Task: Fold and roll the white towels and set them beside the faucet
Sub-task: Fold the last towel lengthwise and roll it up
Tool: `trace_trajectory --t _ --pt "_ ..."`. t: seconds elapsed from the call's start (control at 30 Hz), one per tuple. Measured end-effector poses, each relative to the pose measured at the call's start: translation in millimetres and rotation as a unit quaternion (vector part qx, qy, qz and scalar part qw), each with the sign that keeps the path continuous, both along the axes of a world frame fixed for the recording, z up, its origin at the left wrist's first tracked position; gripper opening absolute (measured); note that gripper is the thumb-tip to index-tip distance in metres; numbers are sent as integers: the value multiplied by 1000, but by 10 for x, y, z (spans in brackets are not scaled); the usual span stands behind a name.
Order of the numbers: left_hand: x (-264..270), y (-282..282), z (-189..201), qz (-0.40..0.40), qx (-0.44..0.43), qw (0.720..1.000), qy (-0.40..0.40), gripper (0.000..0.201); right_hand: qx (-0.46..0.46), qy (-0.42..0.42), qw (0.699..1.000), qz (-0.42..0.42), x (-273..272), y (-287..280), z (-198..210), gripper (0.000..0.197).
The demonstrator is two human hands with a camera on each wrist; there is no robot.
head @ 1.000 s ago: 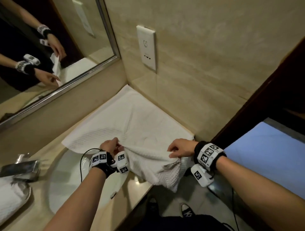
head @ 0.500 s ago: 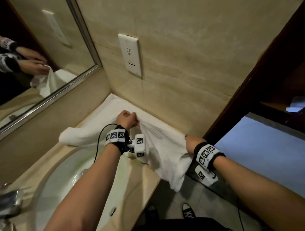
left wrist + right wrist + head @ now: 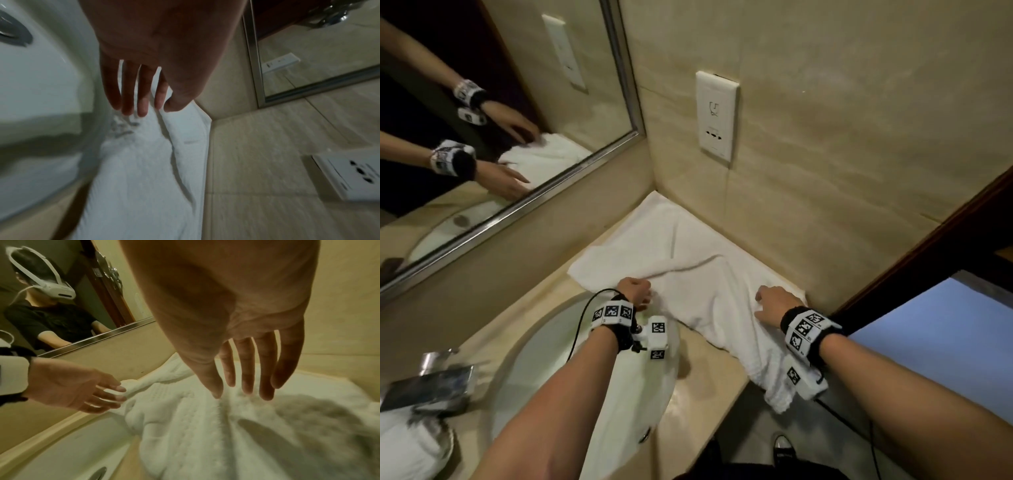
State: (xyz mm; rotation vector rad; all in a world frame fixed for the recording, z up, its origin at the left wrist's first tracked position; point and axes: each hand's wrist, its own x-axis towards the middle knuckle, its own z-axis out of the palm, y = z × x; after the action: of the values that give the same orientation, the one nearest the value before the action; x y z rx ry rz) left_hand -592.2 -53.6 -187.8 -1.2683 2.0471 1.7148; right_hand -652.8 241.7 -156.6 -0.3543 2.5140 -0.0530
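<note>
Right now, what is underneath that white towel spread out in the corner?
The white towel lies on the beige countertop, which shows bare along its front edge. One end hangs over that edge. Whatever sits beneath the towel's middle is covered, so I cannot tell.

There are two hands, a left hand [image 3: 635, 290] and a right hand [image 3: 774, 305]. There are two white towels: one flat towel [image 3: 688, 274] on the counter [image 3: 709, 356] and one rolled towel [image 3: 410, 445] by the faucet [image 3: 431, 383]. There is one sink [image 3: 592, 394], one mirror [image 3: 482, 120], and one wall socket [image 3: 715, 116]. Two wrist bands show, one on each arm.
</note>
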Motion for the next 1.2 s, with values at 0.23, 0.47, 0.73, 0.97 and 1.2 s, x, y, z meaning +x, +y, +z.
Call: trace_trajectory --t 0.23,0.47,0.73,0.97,1.2 --pt "303 -507 -180 157 10 988 -3 45 -129 -5 991 -15 -25 -602 -19 35" --pt "200 -771 -140 136 -139 981 2 36 -255 17 965 57 -265 -1125 -32 46" --pt "-230 -1067 -75 17 -252 967 -25 67 -223 -105 968 51 -621 -1465 -205 80" --pt "-319 -1279 -208 26 -248 966 -69 60 -286 -93 952 57 -673 -1417 -323 19" --pt "-641 -1264 62 84 -248 965 -9 14 -311 -6 949 49 -874 -1431 -183 12"
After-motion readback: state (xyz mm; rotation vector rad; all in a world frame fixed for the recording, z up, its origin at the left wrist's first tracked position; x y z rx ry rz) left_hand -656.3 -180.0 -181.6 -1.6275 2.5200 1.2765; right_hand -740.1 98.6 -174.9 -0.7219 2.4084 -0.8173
